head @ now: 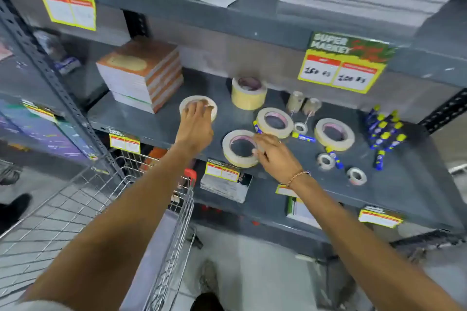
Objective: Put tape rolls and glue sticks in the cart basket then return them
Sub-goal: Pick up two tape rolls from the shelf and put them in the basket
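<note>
Both arms reached over the grey shelf (156, 118) at mid height. The left hand (195, 124) lay on top of a flat tape roll (199, 103) at the shelf's left side, fingers (192, 108) spread over its upper face; whether they gripped it could not be told. The right hand (274, 153) touched the right edge of the near tape roll (238, 148) by the shelf's front lip, fingers (257, 150) curled loosely against the rim, not clearly closed on it. That wrist carried a bracelet (298, 177).

Other rolls lay flat on the same shelf: one (275, 122) just behind the right hand, one (333, 134) further right, and a thick roll (249, 93) at the back. Three small rolls (326, 161) lay near the front right. Blue-and-yellow glue sticks (384, 134) sat clustered at the far right, with loose ones (304, 137) between the rolls. A stack of books (141, 76) stood left of the tape.

The wire cart basket (83, 209) stood lower left, below the left forearm; no tape or glue showed in it. A price tag (343, 65) hung above the shelf.
</note>
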A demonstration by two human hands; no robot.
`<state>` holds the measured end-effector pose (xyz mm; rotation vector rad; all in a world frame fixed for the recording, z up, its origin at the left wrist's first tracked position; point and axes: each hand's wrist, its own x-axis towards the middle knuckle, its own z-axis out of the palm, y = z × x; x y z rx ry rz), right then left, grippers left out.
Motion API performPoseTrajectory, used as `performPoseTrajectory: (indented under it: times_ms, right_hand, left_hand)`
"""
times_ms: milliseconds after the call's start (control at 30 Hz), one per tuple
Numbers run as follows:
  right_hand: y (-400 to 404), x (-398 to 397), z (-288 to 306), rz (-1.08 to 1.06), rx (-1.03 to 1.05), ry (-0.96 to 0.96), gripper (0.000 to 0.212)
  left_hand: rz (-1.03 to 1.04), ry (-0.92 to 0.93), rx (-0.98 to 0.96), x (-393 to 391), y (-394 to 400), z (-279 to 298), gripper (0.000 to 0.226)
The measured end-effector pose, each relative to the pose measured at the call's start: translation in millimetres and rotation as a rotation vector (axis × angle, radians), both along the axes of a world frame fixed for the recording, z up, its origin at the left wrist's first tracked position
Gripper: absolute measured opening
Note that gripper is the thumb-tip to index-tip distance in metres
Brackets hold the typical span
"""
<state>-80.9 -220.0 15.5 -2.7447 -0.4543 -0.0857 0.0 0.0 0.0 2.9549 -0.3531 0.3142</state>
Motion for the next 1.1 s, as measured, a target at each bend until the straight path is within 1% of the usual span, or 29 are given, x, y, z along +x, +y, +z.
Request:
performPoseTrajectory:
  times_ms: [33,167,233,300,367,467,567,667,733,800,867,933,967,1033,1100]
  right_hand:
    - [3.1,5.3,-5.6,0.004,-0.029,0.060,0.041]
    - [18.1,18.8,-29.4,0.029,-0.193,0.228,0.059]
    - [22.0,21.9,-37.8,0.051,-0.266,0.257,0.062]
    - [26.8,28.7,-41.1,0.075,-0.310,0.266,0.059]
    - [27.7,32.7,-44.0,0.079,-0.313,0.267,0.053]
    - [29.3,38.6,-43.4,0.107,-0.250,0.316,0.048]
    - [38.5,47.2,-37.1,0.164,-0.159,0.267,0.045]
    - [63.5,60.5,-24.6,0.271,-0.032,0.161,0.040]
    - [89.9,67.0,-19.9,0.347,0.036,0.105,0.037]
    - [127.7,61.9,-23.1,0.485,0.079,0.098,0.039]
    - [157.5,52.4,-29.3,0.603,0.060,0.109,0.045]
    - [190.1,36.2,-46.4,0.755,0.002,0.134,0.042]
    - [205.7,27.0,-56.9,0.815,-0.046,0.182,0.038]
    - [231.9,13.3,-83.5,0.894,-0.139,0.279,0.031]
    - [250.8,5.6,-112.8,0.922,-0.236,0.348,0.028]
  left_hand:
    - [0.014,0.068,0.013,9.2,3.5,-2.7,0.062]
    - [0.002,0.209,0.026,42.8,19.6,-30.7,0.066]
    - [-0.027,0.262,0.069,49.4,23.0,-39.9,0.066]
    - [-0.059,0.322,0.127,56.4,27.6,-43.2,0.064]
    - [-0.086,0.332,0.154,60.3,29.4,-45.3,0.064]
    - [-0.039,0.328,0.092,60.1,29.0,-43.6,0.070]
    - [0.010,0.274,0.120,45.7,34.7,-37.6,0.063]
    - [0.138,0.161,0.057,9.5,57.2,-30.6,0.062]
    - [0.279,0.067,-0.071,-25.3,77.3,-31.7,0.058]
    - [0.481,0.003,-0.189,-73.8,97.9,-42.5,0.052]
    - [0.598,-0.021,-0.240,-113.4,110.7,-55.7,0.045]
    - [0.723,0.049,-0.249,-156.9,120.9,-75.0,0.038]
    - [0.772,0.092,-0.260,-176.5,124.8,-87.1,0.037]
    - [0.848,0.184,-0.295,-204.5,130.4,-111.1,0.038]
    - [0.891,0.301,-0.316,-219.9,131.2,-133.3,0.038]
